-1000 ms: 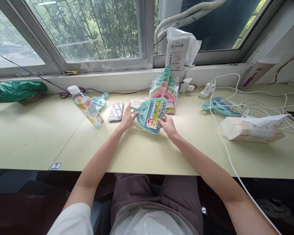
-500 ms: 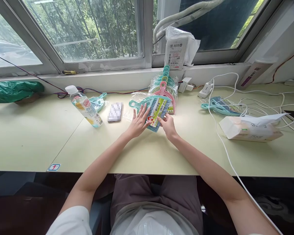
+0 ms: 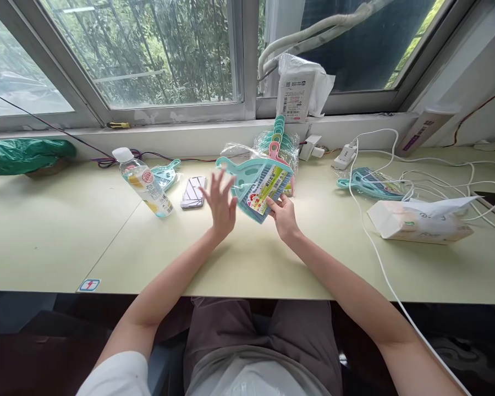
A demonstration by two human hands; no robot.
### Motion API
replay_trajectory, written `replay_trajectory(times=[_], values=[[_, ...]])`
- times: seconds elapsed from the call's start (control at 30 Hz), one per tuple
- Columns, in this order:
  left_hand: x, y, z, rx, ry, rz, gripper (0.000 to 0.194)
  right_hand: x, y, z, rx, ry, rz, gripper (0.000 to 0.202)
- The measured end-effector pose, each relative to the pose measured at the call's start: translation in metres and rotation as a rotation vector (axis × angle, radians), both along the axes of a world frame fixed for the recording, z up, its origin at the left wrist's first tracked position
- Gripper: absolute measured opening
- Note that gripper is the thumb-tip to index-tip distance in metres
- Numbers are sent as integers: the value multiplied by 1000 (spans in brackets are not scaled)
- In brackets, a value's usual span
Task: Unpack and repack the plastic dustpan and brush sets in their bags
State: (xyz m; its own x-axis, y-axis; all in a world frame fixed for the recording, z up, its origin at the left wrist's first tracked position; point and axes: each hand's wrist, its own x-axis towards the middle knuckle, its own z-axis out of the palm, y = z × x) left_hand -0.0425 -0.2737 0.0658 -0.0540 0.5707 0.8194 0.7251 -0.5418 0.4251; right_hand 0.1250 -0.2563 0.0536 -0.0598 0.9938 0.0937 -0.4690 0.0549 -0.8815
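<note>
My right hand (image 3: pixel 284 216) grips the lower edge of a teal mini dustpan-and-brush set (image 3: pixel 258 185) with a colourful label, tilted up off the pale green desk (image 3: pixel 251 258). My left hand (image 3: pixel 220 205) hovers just left of the set with its fingers spread and holds nothing. Loose clear wrapping (image 3: pixel 234 149) shows behind the set's handle. Right behind it leans a wrapped stack of pink and teal dustpan sets (image 3: pixel 281 147).
A tilted drink bottle (image 3: pixel 143 181), a small teal dustpan (image 3: pixel 165 174) and a phone (image 3: pixel 193 192) lie to the left. Another teal set (image 3: pixel 369 183), white cables (image 3: pixel 404 170) and a tissue pack (image 3: pixel 421 222) sit to the right. A green bag (image 3: pixel 27 154) lies far left.
My left hand came off the teal set and now hovers with spread fingers. My right hand has tilted the set up off the desk.
</note>
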Motion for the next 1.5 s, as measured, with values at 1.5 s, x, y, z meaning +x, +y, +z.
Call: replay_trajectory(times=[1.5], values=[[26,2,-8,-547,-906,-658,88,-4,0,-5,4,49,30,37]])
